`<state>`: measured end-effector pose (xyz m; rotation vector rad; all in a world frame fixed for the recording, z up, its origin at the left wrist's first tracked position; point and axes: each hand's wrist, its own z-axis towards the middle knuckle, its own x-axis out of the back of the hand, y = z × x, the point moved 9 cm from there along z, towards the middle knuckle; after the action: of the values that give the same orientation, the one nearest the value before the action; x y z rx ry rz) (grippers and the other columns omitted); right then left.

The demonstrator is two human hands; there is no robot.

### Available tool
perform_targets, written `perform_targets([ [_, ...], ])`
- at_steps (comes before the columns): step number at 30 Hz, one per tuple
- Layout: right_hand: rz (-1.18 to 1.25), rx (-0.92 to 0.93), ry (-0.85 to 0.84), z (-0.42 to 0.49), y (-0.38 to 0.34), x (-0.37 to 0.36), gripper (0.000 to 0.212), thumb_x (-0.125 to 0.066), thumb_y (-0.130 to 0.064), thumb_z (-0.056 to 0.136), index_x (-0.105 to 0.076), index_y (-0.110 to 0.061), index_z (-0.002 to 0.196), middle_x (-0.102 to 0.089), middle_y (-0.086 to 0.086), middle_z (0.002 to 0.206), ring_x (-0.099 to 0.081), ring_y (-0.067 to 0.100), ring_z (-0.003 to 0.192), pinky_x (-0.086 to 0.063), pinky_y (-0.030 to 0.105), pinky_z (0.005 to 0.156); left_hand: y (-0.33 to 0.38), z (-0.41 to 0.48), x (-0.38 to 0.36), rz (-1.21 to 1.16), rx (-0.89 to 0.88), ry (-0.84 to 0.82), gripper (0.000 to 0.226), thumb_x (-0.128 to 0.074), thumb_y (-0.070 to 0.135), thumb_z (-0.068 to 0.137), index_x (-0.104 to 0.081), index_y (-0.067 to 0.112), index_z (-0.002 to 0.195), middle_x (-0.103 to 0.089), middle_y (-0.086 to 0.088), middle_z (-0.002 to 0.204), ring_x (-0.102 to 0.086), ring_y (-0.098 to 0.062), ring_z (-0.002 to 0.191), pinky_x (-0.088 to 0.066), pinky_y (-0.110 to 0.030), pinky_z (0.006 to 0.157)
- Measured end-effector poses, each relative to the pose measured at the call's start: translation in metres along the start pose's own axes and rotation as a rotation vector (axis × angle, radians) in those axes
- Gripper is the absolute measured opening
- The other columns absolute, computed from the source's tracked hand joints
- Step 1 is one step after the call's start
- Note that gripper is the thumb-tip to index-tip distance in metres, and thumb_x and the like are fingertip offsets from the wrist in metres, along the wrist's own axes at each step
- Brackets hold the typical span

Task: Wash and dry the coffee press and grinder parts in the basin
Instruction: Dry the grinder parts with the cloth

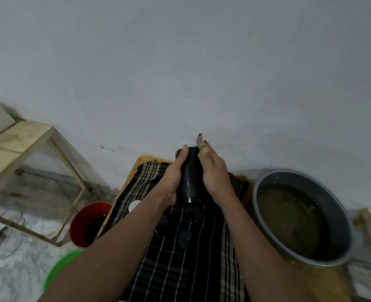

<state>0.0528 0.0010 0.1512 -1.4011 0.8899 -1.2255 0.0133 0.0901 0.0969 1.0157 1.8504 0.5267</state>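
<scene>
A black cylindrical grinder body (189, 179) with a knurled band and a clear top end is held up above the striped cloth (180, 258). My left hand (175, 177) grips its left side. My right hand (215, 175) presses flat against its right side, fingers stretched out. Several small black round parts (185, 238) and a white disc (134, 205) lie on the cloth under my arms. The grey basin (341, 227) of murky water stands to the right on the wooden table.
A red bucket (80, 227) and a green bowl (58, 271) stand on the floor at the left. A wooden frame (49, 153) and loose cables (3, 234) are further left. The grey wall is close behind the table.
</scene>
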Motion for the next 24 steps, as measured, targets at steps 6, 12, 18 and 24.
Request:
perform_targets([
  [6, -0.149, 0.106, -0.074, -0.024, 0.007, -0.015, 0.047, -0.035, -0.042, 0.108, -0.040, -0.029, 0.153, -0.034, -0.010, 0.161, -0.030, 0.003, 0.148, -0.028, 0.034, 0.123, 0.002, 0.002, 0.007, -0.123, -0.044, 0.040, 0.063, -0.060, 0.060, 0.091, -0.070, 0.008, 0.124, -0.074, -0.015, 0.107, -0.073, -0.029, 0.089, -0.061, -0.035, 0.074],
  [12, -0.274, 0.261, -0.124, -0.047, 0.019, 0.000, 0.041, -0.042, -0.031, 0.108, -0.048, -0.021, 0.147, -0.048, -0.005, 0.152, -0.039, 0.005, 0.145, -0.033, 0.028, 0.120, -0.001, 0.008, 0.024, -0.240, -0.019, 0.080, 0.075, -0.062, 0.069, 0.085, -0.066, 0.002, 0.118, -0.072, -0.017, 0.099, -0.070, -0.031, 0.082, -0.060, -0.040, 0.077],
  [18, -0.131, 0.178, 0.157, -0.042, 0.010, 0.023, 0.042, -0.036, -0.037, 0.107, -0.062, -0.019, 0.135, -0.055, -0.002, 0.147, -0.044, 0.003, 0.140, -0.034, 0.026, 0.119, 0.013, 0.010, 0.016, -0.309, -0.057, 0.042, 0.066, -0.065, 0.064, 0.084, -0.064, 0.005, 0.111, -0.069, -0.014, 0.092, -0.066, -0.029, 0.077, -0.055, -0.041, 0.083],
  [24, -0.072, 0.157, 0.060, -0.054, 0.018, -0.008, 0.045, -0.034, -0.039, 0.109, -0.050, -0.022, 0.148, -0.054, 0.002, 0.148, -0.050, 0.010, 0.135, -0.037, 0.036, 0.118, 0.018, 0.012, 0.016, -0.238, -0.111, 0.099, 0.079, -0.073, 0.066, 0.073, -0.062, 0.005, 0.121, -0.071, -0.013, 0.089, -0.070, -0.029, 0.075, -0.059, -0.041, 0.073],
])
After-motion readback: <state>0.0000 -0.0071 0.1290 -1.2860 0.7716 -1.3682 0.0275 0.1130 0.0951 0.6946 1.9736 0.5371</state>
